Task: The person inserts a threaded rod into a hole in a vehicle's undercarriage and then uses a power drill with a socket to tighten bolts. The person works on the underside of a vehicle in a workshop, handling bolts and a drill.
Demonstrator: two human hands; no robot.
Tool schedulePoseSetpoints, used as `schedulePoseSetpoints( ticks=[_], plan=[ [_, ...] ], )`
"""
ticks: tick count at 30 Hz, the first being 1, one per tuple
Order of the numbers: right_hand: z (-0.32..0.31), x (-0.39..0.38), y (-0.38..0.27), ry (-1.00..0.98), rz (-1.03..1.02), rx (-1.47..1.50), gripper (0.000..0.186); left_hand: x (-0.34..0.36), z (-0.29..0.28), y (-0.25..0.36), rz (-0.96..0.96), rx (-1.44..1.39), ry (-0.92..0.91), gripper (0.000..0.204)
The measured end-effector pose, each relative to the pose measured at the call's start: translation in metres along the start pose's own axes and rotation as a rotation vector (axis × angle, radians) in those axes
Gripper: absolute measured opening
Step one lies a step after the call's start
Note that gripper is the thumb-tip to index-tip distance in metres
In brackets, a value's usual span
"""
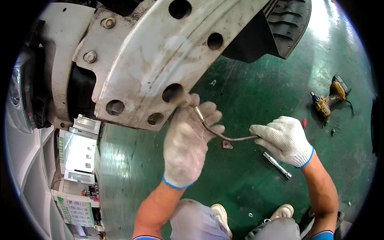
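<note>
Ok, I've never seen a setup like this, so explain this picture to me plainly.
There is no robot here: you see a person's gloved left hand and right hand, filmed by a downward-looking head camera whose fisheye lens bends straight edges. The right hand holds a flexible metal shaft. Its far end is at the left hand's fingers, near a holed pale beam. On the green floor lie a yellow-and-black power tool and a silver rod-shaped tool.

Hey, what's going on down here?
Someone's gloved right hand is gripping a bendy metal tool. Its silver tip is at the gloved left hand, near a hole in a worn white beam. On the green floor lie a yellow-and-black power tool and a silver rod-shaped tool.
</note>
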State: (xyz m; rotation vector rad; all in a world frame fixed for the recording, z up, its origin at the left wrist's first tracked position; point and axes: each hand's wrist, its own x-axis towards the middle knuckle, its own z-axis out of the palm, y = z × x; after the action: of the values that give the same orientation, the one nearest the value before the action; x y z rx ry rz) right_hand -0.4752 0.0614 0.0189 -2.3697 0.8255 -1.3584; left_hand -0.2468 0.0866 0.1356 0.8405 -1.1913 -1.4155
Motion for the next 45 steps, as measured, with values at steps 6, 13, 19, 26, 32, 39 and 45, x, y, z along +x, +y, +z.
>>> schedulePoseSetpoints(
  ticks=[6,13,19,26,32,39,45],
  plan=[
    [-0.018,0.003,-0.002,-0.006,-0.023,-0.091,0.028,0.018,0.009,0.017,-0.097,0.115,-0.067,0.046],
    [-0.057,-0.039,-0.028,-0.360,0.141,-0.088,0.014,0.018,-0.010,-0.008,-0.171,0.101,0.003,0.035],
    [-0.108,-0.121,-0.015,-0.908,0.558,-0.363,0.013,0.043,-0.044,-0.062,-0.355,0.253,0.052,0.033],
    [-0.127,-0.243,0.047,-1.164,1.080,-0.734,0.016,0.018,-0.067,-0.102,-0.611,0.372,-0.111,0.030],
    [0.043,-0.174,-0.011,-0.649,0.827,-0.443,0.052,-0.005,-0.076,-0.097,-0.574,0.241,-0.178,0.027],
    [0.117,-0.228,0.016,-0.506,0.978,-0.030,0.035,-0.010,-0.073,-0.068,-0.533,0.256,-0.202,0.028],
    [0.038,-0.154,-0.046,-0.111,1.478,0.823,0.044,-0.013,-0.084,-0.072,-0.601,-0.057,-0.178,0.030]
  ],
)
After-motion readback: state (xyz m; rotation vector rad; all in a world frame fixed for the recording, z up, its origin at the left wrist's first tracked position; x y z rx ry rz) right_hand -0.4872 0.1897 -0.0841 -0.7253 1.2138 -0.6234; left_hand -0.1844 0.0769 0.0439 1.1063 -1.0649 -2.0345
